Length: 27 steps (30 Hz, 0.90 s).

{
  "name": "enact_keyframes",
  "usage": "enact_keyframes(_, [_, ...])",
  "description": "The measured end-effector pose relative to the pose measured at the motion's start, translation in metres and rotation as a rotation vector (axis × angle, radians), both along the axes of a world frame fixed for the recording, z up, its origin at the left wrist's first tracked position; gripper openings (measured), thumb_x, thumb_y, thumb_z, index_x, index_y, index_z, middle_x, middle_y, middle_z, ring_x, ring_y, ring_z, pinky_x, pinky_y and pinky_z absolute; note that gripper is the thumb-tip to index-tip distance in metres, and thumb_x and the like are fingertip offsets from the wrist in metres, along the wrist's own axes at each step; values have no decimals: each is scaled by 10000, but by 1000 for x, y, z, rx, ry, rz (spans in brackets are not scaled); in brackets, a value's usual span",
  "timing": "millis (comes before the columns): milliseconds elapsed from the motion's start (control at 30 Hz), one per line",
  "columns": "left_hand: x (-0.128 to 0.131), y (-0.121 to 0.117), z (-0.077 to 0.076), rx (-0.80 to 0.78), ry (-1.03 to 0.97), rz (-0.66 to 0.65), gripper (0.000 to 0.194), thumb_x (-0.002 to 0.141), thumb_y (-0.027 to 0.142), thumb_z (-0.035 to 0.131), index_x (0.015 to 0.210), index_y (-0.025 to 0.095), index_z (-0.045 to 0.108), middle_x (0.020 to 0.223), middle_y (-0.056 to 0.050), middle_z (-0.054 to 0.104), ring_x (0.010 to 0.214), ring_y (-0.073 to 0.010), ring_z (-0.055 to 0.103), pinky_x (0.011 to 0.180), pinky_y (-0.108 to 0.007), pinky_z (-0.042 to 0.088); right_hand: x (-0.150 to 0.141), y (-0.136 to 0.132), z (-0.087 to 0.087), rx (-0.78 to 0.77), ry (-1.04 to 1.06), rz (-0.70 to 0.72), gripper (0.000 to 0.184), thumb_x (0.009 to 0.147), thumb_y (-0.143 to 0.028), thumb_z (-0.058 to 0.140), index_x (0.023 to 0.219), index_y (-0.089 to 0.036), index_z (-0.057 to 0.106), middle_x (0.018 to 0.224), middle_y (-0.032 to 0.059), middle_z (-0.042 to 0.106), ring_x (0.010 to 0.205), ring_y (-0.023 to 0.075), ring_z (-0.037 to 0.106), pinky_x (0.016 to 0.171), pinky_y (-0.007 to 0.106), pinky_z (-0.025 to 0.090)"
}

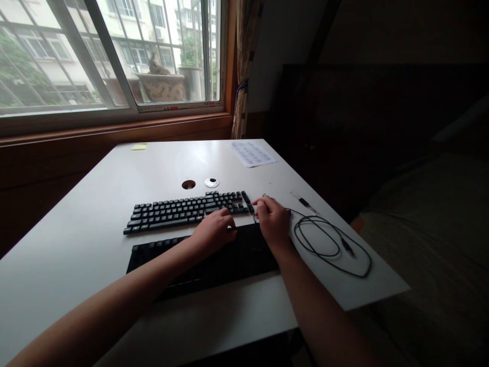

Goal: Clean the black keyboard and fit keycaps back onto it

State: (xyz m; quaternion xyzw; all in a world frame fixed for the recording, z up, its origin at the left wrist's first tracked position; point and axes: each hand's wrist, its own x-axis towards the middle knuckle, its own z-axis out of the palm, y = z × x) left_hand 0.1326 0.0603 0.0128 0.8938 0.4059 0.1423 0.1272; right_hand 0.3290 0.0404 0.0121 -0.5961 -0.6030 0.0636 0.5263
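A black keyboard (244, 255) lies near the front of the white table, with a row of keycaps (160, 244) along its upper left edge. My left hand (214, 228) is over its upper middle edge, fingers closed on what looks like a small black keycap (232, 229). My right hand (272, 220) is at the keyboard's upper right corner. Its fingers are pinched together, and what they hold, if anything, is hidden. Behind both hands, many loose black keycaps (171, 212) lie in a keyboard layout, partly covered by my left hand.
A coiled black USB cable (332, 255) lies right of the keyboard, with a wire keycap puller (303, 202) behind it. Farther back are a round cable hole (188, 184), its silver cover (211, 182), a printed sheet (254, 154) and yellow notes (139, 146). A window (160, 56) stands beyond.
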Motion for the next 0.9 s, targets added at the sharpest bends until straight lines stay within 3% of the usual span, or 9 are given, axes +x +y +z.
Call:
enact_keyframes(200, [5, -3, 2, -16, 19, 20, 141, 868, 282, 686, 951, 190, 755, 1045, -67, 650, 824, -218, 686, 744, -313, 546, 0, 0, 0, 11, -15, 9, 277, 920, -278, 472, 787, -218, 707, 705, 16, 705, 670, 191, 637, 694, 303, 475])
enact_keyframes(567, [-14, 18, -6, -178, -204, -17, 123, 898, 273, 702, 944, 202, 792, 978, -40, 694, 870, -161, 689, 809, -238, 535, 1, 2, -3, 29, -18, 36, 274, 926, -260, 472, 789, -217, 706, 720, 14, 710, 674, 183, 642, 717, 301, 484])
enact_keyframes(900, [-8, 12, 1, -128, -97, -5, 132, 880, 268, 697, 945, 204, 794, 984, -42, 682, 784, -156, 672, 761, -253, 527, 1, 3, -6, 29, -26, 67, 265, 923, -258, 477, 794, -216, 705, 742, 16, 715, 683, 183, 636, 712, 302, 479])
